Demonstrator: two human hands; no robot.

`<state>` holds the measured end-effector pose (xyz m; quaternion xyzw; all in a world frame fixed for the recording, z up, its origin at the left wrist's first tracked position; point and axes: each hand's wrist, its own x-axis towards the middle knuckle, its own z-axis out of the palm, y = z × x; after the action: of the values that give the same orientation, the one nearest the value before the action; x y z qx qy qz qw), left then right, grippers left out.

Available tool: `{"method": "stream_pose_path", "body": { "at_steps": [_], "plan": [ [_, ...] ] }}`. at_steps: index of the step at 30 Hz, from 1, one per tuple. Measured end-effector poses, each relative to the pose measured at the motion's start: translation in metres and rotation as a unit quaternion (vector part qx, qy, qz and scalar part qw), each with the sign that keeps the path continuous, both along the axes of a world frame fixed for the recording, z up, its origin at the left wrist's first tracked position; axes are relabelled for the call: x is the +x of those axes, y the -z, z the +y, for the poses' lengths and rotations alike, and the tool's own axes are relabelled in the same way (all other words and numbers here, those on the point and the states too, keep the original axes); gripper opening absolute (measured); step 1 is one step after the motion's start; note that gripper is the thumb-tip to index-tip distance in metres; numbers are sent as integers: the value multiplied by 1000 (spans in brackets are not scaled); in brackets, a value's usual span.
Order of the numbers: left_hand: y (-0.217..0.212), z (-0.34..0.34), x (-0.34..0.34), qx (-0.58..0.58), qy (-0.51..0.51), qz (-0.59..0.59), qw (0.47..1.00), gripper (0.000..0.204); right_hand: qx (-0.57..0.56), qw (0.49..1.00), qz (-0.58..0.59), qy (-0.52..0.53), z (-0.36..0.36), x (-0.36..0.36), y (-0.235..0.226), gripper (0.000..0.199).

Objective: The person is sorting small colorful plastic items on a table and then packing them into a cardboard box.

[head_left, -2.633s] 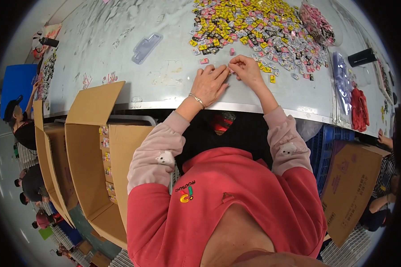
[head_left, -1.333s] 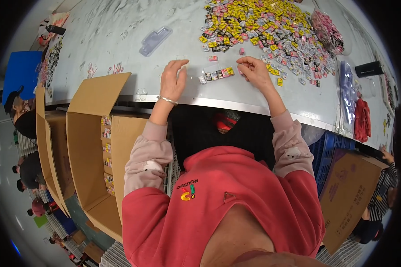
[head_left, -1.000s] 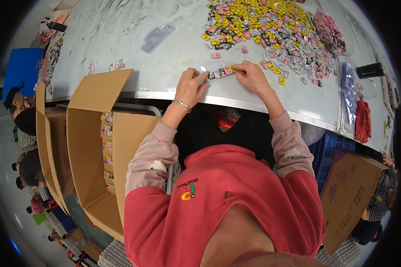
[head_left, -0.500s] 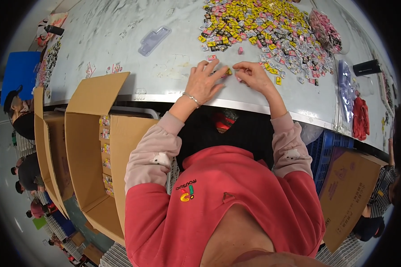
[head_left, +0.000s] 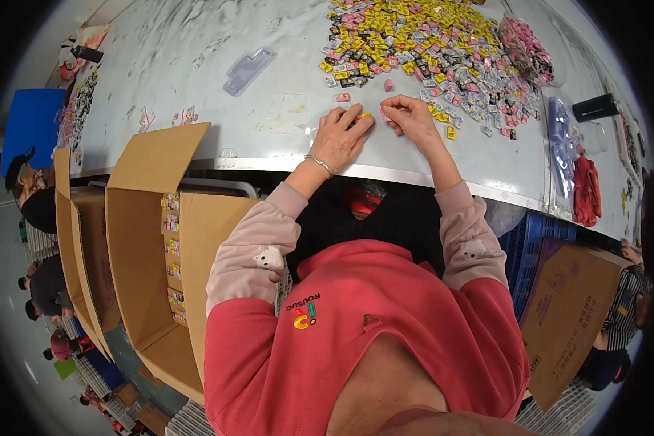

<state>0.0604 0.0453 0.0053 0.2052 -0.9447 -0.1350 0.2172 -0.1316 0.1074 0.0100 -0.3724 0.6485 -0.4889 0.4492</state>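
Observation:
My left hand (head_left: 339, 139) rests low over the table near its front edge, fingers curled and closed round a small yellow piece (head_left: 365, 115) that peeks out at the fingertips. Whether more pieces lie under the palm is hidden. To its right, my right hand (head_left: 412, 122) is closed in a pinch; what sits between its fingers is too small to make out. A small pink-and-white piece (head_left: 342, 97) lies just beyond my left fingers. Another pink piece (head_left: 389, 85) stands past my right fingertips. Beyond both hands spreads a heap of small yellow, pink, black and white pieces (head_left: 414, 36).
A clear plastic tray (head_left: 250, 71) lies on the white table (head_left: 269, 138). At right are a bag of pink pieces (head_left: 527, 51), a black cylinder (head_left: 596, 109) and red cloth (head_left: 587, 190). An open carton (head_left: 149, 269) stands left; another box (head_left: 570, 312) stands right. People work at both sides.
My left hand has drawn its fingers together and shifted slightly right. My right hand's fingers have closed into a tighter pinch.

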Motion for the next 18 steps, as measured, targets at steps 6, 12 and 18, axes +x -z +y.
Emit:
{"method": "stream_pose_path", "body": {
  "at_steps": [6, 12, 18],
  "plan": [
    [0, -4, -2, 24, 32, 15, 999, 40, -50, 951, 305, -35, 12, -16, 22, 23],
    [-24, -50, 51, 28, -58, 150, 987, 34, -79, 910, 406, -31, 25, -8, -15, 26],
    [-21, -18, 75, 164, -79, 13, 983, 39, -242, 829, 479, -157, 2, 34, -8, 31]
  ]
}}
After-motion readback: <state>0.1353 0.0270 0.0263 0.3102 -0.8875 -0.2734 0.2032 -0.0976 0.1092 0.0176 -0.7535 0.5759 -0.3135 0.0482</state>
